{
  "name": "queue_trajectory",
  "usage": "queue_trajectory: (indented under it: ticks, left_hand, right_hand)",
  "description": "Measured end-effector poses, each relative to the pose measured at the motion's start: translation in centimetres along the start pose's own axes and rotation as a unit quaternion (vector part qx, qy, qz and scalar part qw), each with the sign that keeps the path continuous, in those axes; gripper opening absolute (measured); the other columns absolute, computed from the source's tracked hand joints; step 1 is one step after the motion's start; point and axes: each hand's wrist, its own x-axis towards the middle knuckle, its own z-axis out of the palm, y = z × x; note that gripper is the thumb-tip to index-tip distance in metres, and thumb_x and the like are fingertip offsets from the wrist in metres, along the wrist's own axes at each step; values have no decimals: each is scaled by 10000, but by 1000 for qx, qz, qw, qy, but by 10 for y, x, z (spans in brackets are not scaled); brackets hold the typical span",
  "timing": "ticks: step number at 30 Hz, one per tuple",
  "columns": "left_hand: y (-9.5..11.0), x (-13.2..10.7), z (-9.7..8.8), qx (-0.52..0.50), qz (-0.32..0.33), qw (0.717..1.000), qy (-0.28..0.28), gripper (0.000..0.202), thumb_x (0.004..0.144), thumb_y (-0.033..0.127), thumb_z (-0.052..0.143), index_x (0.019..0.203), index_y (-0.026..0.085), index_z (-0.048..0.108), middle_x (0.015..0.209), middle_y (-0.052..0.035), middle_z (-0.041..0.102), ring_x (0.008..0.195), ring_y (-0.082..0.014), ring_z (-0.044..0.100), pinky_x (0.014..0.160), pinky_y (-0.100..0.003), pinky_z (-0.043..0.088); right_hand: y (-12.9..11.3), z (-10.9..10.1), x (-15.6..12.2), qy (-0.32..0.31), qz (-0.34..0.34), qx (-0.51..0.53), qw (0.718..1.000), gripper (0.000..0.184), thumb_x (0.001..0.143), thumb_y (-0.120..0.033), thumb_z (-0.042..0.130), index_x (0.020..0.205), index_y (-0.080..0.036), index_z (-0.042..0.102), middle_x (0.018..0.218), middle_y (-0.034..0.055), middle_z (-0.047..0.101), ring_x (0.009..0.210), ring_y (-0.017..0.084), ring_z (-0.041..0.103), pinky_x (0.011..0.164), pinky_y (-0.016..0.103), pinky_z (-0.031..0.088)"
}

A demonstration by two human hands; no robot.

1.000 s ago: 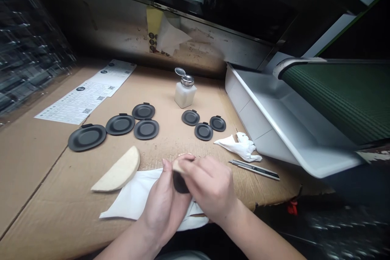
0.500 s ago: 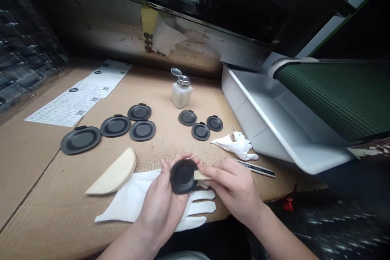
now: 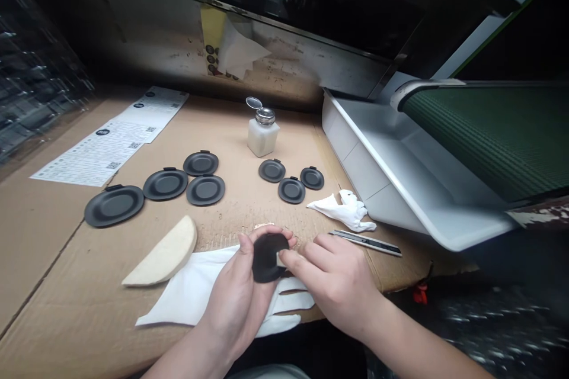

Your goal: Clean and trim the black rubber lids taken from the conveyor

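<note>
My left hand grips a small round black disc, held up on edge above a white glove lying on the cardboard. My right hand pinches a small pale block and presses it against the disc's face. Both hands are closed, at the near edge of the bench.
Several black discs lie in two groups. A half-round beige pad, a white pump bottle, a crumpled white cloth, a utility knife, printed sheets, a grey tray, and a green conveyor belt surround them.
The right hand drew back to the right, showing the disc's face, then pushed the pale block against it again. The disc has turned more edge-on.
</note>
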Motion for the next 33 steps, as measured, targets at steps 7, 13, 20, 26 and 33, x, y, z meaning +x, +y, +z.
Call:
queue_trajectory:
  ticks: [7,13,20,26,33]
  left_hand:
    - [1,-2,1,-14,-14,1000,4,398,880,456,381,946,154,631,984,-83,649,1034,-240,560,927,-368,410]
    - [0,-1,-1,-29,2,999,40,319,868,391,460,957,149,648,987,-73,666,1055,-224,553,965,-339,388]
    - [0,-5,3,-49,-4,998,33,331,877,383,440,1010,155,640,985,-97,686,1034,-246,583,947,-409,417]
    - [5,-4,1,-41,-22,998,35,429,871,431,416,1065,96,601,1049,-182,667,1034,-287,597,967,-432,396]
    - [2,-4,-3,-57,-15,998,11,490,856,506,394,1062,119,613,1075,-155,666,1120,-288,541,1017,-418,333]
  right_hand:
    - [-2,9,12,82,-22,7,996,242,833,-179,539,1068,-189,594,688,8,595,623,130,445,565,280,320]
    - [-27,30,24,105,108,13,989,137,859,-236,514,923,-221,634,630,2,518,591,118,431,534,263,301]
    - [-13,13,52,169,165,172,956,153,862,-218,510,962,-209,626,788,8,639,733,124,573,671,238,445]
    - [32,2,2,194,212,55,956,210,822,-207,587,1032,-213,603,931,32,667,831,166,601,762,288,463]
    - [15,21,-30,56,136,33,989,153,832,-204,555,959,-198,641,903,50,659,765,170,539,697,311,431]
